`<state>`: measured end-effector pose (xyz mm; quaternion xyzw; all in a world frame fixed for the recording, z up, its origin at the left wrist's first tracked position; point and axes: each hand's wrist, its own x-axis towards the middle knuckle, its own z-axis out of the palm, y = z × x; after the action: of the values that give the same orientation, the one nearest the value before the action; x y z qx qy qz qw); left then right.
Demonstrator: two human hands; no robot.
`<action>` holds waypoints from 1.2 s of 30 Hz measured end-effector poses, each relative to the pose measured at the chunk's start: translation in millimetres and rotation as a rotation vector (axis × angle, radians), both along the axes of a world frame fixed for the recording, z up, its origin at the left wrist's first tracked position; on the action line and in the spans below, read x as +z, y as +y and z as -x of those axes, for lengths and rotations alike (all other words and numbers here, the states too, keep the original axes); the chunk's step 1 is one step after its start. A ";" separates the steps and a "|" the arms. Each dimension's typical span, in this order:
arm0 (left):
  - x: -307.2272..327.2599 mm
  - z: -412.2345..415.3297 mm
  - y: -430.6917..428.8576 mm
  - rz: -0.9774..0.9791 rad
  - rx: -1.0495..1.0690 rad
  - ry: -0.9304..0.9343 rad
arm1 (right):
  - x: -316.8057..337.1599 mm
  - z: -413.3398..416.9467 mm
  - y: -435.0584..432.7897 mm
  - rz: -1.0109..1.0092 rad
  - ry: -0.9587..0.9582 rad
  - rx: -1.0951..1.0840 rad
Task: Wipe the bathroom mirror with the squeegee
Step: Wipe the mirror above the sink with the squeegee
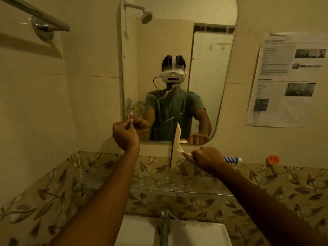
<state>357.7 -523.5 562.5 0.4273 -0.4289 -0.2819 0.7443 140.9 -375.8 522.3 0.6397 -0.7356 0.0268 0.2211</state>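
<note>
Sink (204,233) sits nearest, white, its basin hidden below the frame edge, with a steel tap (165,222) rising at its back rim. Behind the tap runs a glass shelf (159,185), spotted with droplets, against leaf-patterned tiles (292,189).

Two bare forearms reach over the sink toward the mirror (179,68). The right hand (206,159), just below the mirror's lower edge and right of its middle, is clenched around the handle of the squeegee (175,144). The handle runs roughly level, leading left out of the fist. The blade stands at the handle's far end, left of the hand, its long axis near vertical with the top tipped slightly right. The blade's upper part overlaps the mirror's bottom edge; its lower part hangs past that edge over the wall and tiles. Whether the rubber touches the glass cannot be told.

The left hand (125,135) is raised by the mirror's lower left corner, fingers curled with thumb and forefinger pressed together; whether anything is pinched between them cannot be told.

Right of the right hand, on a ledge under the mirror, lie a blue-and-white tube (232,159) and an orange object (272,159).

The mirror carries smears and streaks across its middle. A printed sheet (285,79) hangs on the wall to the mirror's right, and a towel rail (44,20) is fixed high to its left.
</note>
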 end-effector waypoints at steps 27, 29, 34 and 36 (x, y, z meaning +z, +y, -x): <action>-26.0 75.0 90.2 -0.069 -0.114 -0.056 | -20.0 65.4 102.0 0.098 -0.084 -0.005; -21.7 65.1 85.5 -0.066 -0.103 -0.047 | -14.0 50.7 94.5 0.090 -0.116 0.008; -8.0 30.6 66.8 -0.055 -0.027 -0.052 | -9.4 19.2 75.5 0.078 -0.147 0.041; -3.4 14.8 54.0 -0.041 -0.022 -0.063 | -3.6 2.5 63.5 0.122 -0.154 0.080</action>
<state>342.9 -469.6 559.1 0.4464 -0.4510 -0.2854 0.7183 138.5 -312.3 518.6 0.6499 -0.7214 0.1293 0.2013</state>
